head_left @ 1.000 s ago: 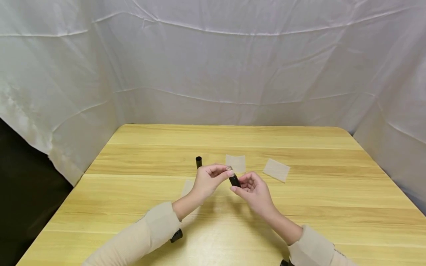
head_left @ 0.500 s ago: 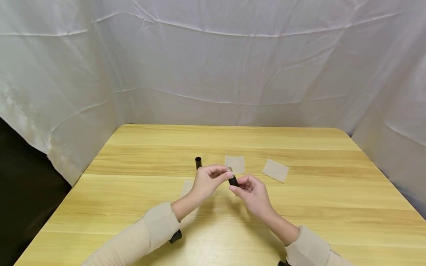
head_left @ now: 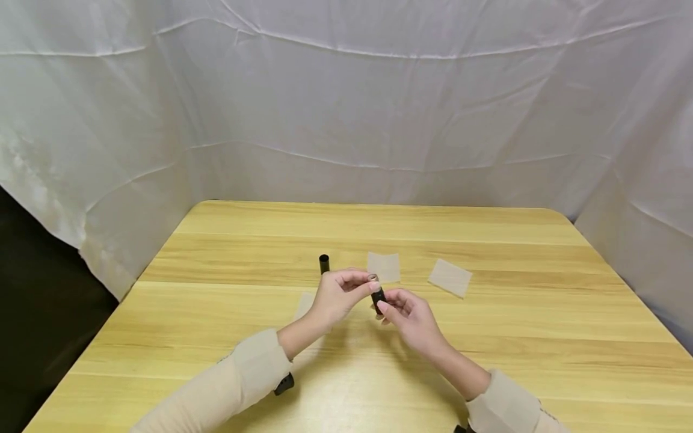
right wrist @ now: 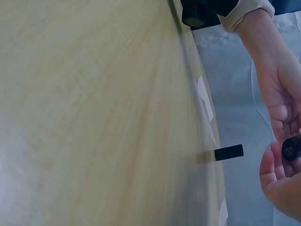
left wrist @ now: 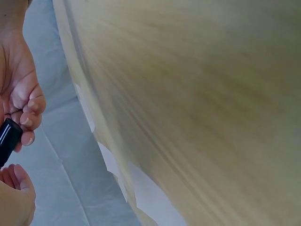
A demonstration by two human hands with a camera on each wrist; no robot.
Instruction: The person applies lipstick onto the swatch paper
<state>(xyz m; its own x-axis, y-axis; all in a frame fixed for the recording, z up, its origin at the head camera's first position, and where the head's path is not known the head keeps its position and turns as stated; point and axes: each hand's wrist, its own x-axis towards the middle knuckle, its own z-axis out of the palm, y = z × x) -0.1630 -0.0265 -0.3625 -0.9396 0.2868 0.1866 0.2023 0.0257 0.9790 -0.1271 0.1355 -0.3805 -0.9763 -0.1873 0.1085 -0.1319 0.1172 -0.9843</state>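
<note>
Above the middle of the table, both hands are on one small lipstick [head_left: 377, 299] with a black base and a shiny metallic collar. My left hand [head_left: 340, 296] pinches its upper end between thumb and fingers. Lower down, my right hand [head_left: 414, 319] grips the black base, thumb in front. The tube leans slightly; its tip is partly covered by the left fingers. Its black base end also shows in the left wrist view, where the lipstick [left wrist: 9, 140] is cut by the edge. A black cap [head_left: 324, 263] stands upright on the table behind the left hand.
Two pale paper squares [head_left: 450, 278] lie beyond the hands, and a third piece of paper [head_left: 305, 304] is partly hidden under the left forearm. The wooden table [head_left: 243, 252] ends at a white curtain [head_left: 379, 108] at the back and sides.
The right fingers have shifted lower around the base, and its thumb has come across the front. The lipstick now stands a little more upright. The left hand has barely moved.
</note>
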